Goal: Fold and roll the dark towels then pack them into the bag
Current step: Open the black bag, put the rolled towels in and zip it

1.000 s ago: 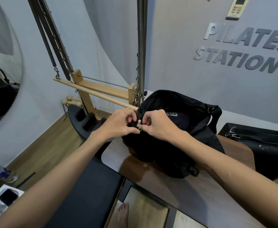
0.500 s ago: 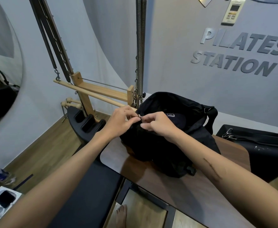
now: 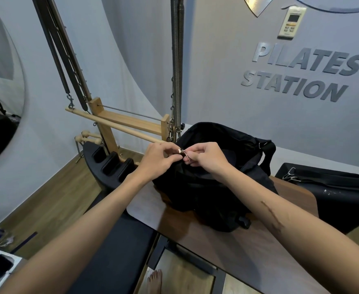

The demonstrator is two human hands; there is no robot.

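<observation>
A black bag [image 3: 212,187] stands on the brown wooden table [image 3: 227,240], its top partly open toward the far side. At the near top edge of the bag my left hand [image 3: 157,160] and my right hand [image 3: 208,158] meet. Each pinches a small metal zipper pull [image 3: 183,154], and the two pulls touch between my fingertips. No dark towel shows; the bag's inside is black and hidden.
A wooden pilates frame with a dowel bar [image 3: 119,126] and hanging springs [image 3: 177,71] stands behind the bag. A black padded box [image 3: 333,194] sits right of the table. A black bench [image 3: 115,251] lies below left. My bare foot [image 3: 155,281] is on the floor.
Both hands with the zipper pulls have risen slightly along the bag's top edge. The camera view tilted up a little; the bag stays in place.
</observation>
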